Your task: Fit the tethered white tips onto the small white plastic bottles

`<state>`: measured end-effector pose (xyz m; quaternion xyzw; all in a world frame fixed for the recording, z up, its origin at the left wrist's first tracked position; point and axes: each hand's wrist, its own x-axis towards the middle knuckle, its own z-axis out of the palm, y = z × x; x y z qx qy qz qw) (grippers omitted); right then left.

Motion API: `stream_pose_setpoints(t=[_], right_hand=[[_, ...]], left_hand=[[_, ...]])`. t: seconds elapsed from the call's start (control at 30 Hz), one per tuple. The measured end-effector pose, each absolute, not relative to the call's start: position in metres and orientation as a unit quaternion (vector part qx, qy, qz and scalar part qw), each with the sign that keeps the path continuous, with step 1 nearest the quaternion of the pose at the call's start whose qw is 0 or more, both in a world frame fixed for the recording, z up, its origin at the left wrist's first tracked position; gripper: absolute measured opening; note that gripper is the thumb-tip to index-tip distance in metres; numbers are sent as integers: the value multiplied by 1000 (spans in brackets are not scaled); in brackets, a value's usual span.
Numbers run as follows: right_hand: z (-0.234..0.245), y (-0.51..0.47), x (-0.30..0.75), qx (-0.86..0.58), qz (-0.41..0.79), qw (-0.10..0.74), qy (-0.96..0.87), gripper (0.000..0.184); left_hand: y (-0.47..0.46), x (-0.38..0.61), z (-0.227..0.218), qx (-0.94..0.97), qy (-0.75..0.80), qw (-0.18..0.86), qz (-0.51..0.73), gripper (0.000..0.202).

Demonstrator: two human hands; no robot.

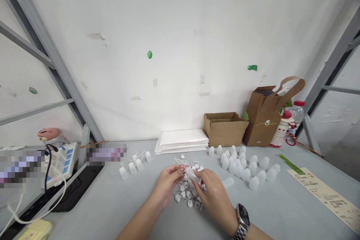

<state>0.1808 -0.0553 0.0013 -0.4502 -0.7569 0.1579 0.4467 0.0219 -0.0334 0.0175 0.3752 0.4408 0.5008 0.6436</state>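
My left hand (168,183) and my right hand (213,194) meet over a heap of small white caps (189,191) on the grey table (118,210). My right hand grips a small clear bottle (194,175), tilted on its side. Fingertips of my left hand pinch a small white cap (186,168) at the bottle's mouth. A wristwatch (242,218) is on my right wrist. Several upright white bottles (244,165) stand to the right of my hands. A few capped bottles (135,165) stand to the left.
A stack of white sheets (182,141), an open cardboard box (225,127), a brown paper bag (266,120) and drink bottles (289,123) line the wall. A printed paper strip (326,195) lies at right. A power strip (60,163) with cables sits at left.
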Motion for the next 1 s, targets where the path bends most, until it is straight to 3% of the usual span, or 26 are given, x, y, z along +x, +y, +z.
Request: stream_pose_setpoints(t=[0.13,0.27,0.33,0.63,0.8,1.0], right_hand=[[8,-55,179,-453,294,454,-709,20],[16,-47,179,-433,543,415,-587,41],[19,-43,179,-413,612,399,-544,46],[15,-42,178,-426,562,446,-552,35],[4,-38,177,-403,625,410,-529,43],[7,-38,178,-376,679,422,-469,45]], left_hand=[[-32,20,16,414,437,625,497,29],[-34,21,20,449,457,585,497,30],[-35,23,23,458,466,563,506,29],[-34,21,25,493,479,487,539,24],[-30,19,20,538,474,442,539,21],[-30,21,21,617,476,388,493,22]])
